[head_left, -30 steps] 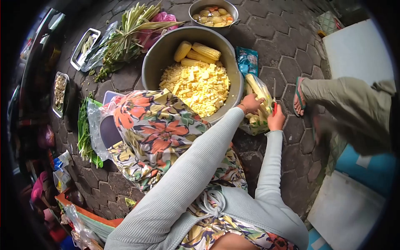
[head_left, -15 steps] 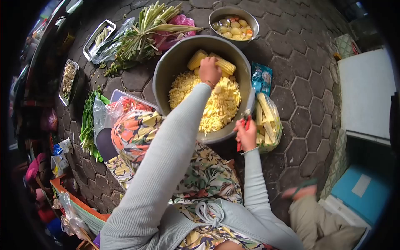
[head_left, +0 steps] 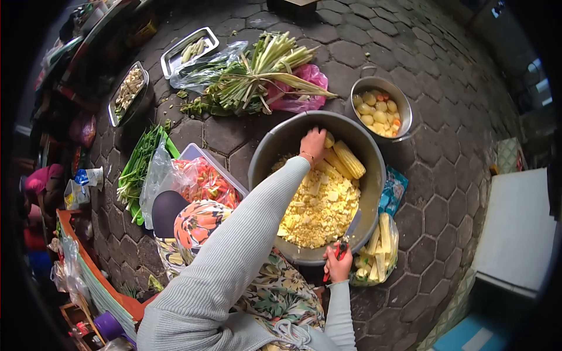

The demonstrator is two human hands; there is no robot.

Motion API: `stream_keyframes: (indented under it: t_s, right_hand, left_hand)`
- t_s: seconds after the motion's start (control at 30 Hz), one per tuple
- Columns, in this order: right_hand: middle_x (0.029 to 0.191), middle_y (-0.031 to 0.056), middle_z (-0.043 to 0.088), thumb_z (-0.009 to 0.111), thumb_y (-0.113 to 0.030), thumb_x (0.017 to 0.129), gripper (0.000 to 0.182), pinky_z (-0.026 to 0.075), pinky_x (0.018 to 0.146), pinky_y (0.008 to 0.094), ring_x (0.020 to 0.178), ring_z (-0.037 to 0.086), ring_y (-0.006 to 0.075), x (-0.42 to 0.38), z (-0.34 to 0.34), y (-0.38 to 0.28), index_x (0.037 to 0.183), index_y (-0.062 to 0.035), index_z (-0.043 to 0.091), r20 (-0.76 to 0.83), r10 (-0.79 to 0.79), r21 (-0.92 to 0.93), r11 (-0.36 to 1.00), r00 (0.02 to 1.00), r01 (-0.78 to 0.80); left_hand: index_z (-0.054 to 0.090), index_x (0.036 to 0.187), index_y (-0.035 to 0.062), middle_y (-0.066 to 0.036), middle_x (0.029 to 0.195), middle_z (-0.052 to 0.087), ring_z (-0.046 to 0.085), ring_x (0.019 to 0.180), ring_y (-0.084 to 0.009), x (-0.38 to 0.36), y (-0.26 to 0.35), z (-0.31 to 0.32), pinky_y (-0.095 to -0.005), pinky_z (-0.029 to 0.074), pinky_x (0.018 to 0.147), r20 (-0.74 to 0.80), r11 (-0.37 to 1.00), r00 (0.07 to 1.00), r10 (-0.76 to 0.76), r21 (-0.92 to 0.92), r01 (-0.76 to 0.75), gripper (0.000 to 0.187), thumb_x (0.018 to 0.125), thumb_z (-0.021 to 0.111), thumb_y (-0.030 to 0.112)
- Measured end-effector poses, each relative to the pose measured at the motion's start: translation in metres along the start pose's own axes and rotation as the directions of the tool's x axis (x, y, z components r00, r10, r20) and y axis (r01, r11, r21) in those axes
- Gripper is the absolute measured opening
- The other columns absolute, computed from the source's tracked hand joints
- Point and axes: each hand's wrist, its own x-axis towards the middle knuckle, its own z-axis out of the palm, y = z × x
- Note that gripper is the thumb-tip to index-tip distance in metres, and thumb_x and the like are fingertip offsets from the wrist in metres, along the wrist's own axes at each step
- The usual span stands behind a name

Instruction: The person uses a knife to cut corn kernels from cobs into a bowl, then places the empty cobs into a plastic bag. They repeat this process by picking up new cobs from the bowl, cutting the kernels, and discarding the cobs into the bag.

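A big metal pot (head_left: 257, 164) holds a heap of cut yellow corn kernels (head_left: 319, 202) with whole peeled corn cobs (head_left: 349, 161) lying at its far side. My left hand (head_left: 314, 143) reaches over the heap to the far wall, its fingers curled round a corn cob (head_left: 329, 140) that is mostly hidden. At the pot's near rim, my right hand (head_left: 338, 263) is closed on the red-and-black handle of a knife (head_left: 353, 224), its blade pointing up into the pot. Beside this hand stands a clear bag of bare corn cobs (head_left: 379, 251).
A smaller pot (head_left: 383, 131) of peeled potatoes and orange pieces stands at the far right. Left of the big pot are a box of red chillies (head_left: 205, 181), green onions (head_left: 139, 169) and a leafy stalk bundle (head_left: 257, 76). A blue packet (head_left: 393, 190) touches its right side.
The camera view has shifted, so the pot appears lower and further right. My left hand has moved leftward off the cobs onto one by the far wall. The knife stays in my right hand.
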Motion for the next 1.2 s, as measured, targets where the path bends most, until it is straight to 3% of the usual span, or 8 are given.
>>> stream_keyframes:
  t_s: [0.13,0.33,0.43,0.57,0.7,0.87,1.07,1.2]
  right_hand:
    - [0.061,0.0093,0.051,0.057,-0.006,0.078,0.022,0.03,0.026,0.0218,0.03,0.033,0.0056,0.002,0.0,0.002,0.093,-0.005,0.041,0.012,-0.02,-0.031,0.999,1.0,0.02]
    - [0.06,0.0094,0.049,0.058,-0.006,0.078,0.022,0.03,0.026,0.0221,0.03,0.032,0.006,0.002,-0.003,0.004,0.092,-0.0045,0.041,0.011,-0.03,-0.02,0.999,0.999,0.03]
    - [0.059,0.009,0.049,0.058,-0.006,0.078,0.022,0.03,0.026,0.022,0.03,0.032,0.0061,0.004,-0.003,0.005,0.092,-0.0043,0.041,0.017,-0.05,-0.007,0.999,0.999,0.05]
    - [0.059,0.0098,0.049,0.057,-0.004,0.077,0.021,0.031,0.026,0.0227,0.03,0.034,0.0068,0.005,-0.005,0.006,0.09,-0.003,0.041,0.016,-0.067,0.035,0.997,0.998,0.066]
    - [0.059,0.0086,0.049,0.057,-0.004,0.077,0.021,0.031,0.026,0.0224,0.031,0.036,0.0072,0.003,-0.004,0.006,0.09,-0.0028,0.041,0.013,-0.091,0.065,0.994,0.996,0.09]
    - [0.059,0.0063,0.049,0.058,-0.008,0.078,0.02,0.03,0.027,0.0219,0.031,0.035,0.0063,0.008,-0.008,0.013,0.09,-0.0066,0.043,0.014,-0.102,0.051,0.994,0.995,0.101]
    - [0.056,0.0064,0.049,0.058,-0.008,0.077,0.019,0.03,0.027,0.0216,0.031,0.036,0.0066,0.009,-0.005,0.009,0.087,-0.0053,0.042,0.039,-0.14,0.058,0.989,0.989,0.137]
    - [0.055,0.0063,0.049,0.058,-0.008,0.078,0.019,0.03,0.026,0.0216,0.03,0.036,0.007,0.011,-0.005,0.01,0.087,-0.0055,0.042,0.037,-0.153,0.049,0.987,0.987,0.151]
  left_hand:
    - [0.044,0.101,0.0076,-0.012,0.091,0.051,0.051,0.088,-0.0279,0.005,-0.006,-0.007,-0.0362,0.046,0.073,0.05,0.986,0.985,0.165,0.0,-0.165,0.054,0.055,0.072,0.018]
    - [0.044,0.1,0.0077,-0.011,0.086,0.05,0.052,0.082,-0.0283,0.001,-0.012,-0.017,-0.0361,0.045,0.071,0.005,0.984,0.984,0.176,0.037,-0.176,0.06,0.05,0.074,0.019]
    - [0.049,0.093,0.0078,-0.01,0.086,0.05,0.052,0.081,-0.0275,-0.004,-0.011,-0.036,-0.0357,0.044,0.072,-0.147,0.976,0.983,0.113,-0.169,-0.138,0.054,0.046,0.075,0.018]
    - [0.051,0.086,0.0081,-0.009,0.08,0.052,0.052,0.081,-0.0259,-0.004,0.013,-0.064,-0.0369,0.042,0.07,-0.327,0.945,0.938,0.115,-0.254,-0.204,0.05,0.044,0.076,0.021]
    - [0.052,0.084,0.009,-0.009,0.079,0.054,0.053,0.076,-0.0251,-0.019,0.043,-0.096,-0.035,0.042,0.067,-0.293,0.961,0.93,0.221,-0.098,-0.259,0.049,0.044,0.074,0.027]
    - [0.051,0.082,0.0087,-0.009,0.078,0.054,0.053,0.076,-0.0263,-0.056,0.056,-0.102,-0.0358,0.043,0.068,-0.163,0.952,0.956,0.245,-0.144,-0.268,0.047,0.046,0.073,0.028]
    - [0.047,0.083,0.0091,-0.01,0.075,0.05,0.052,0.075,-0.0276,-0.118,0.047,-0.088,-0.0373,0.044,0.065,-0.154,0.968,0.978,0.139,-0.189,-0.167,0.049,0.044,0.072,0.025]
    - [0.047,0.086,0.0084,-0.01,0.084,0.052,0.054,0.081,-0.0276,-0.15,0.051,-0.092,-0.0355,0.045,0.07,0.023,0.991,0.998,0.055,-0.124,-0.051,0.051,0.046,0.074,0.026]
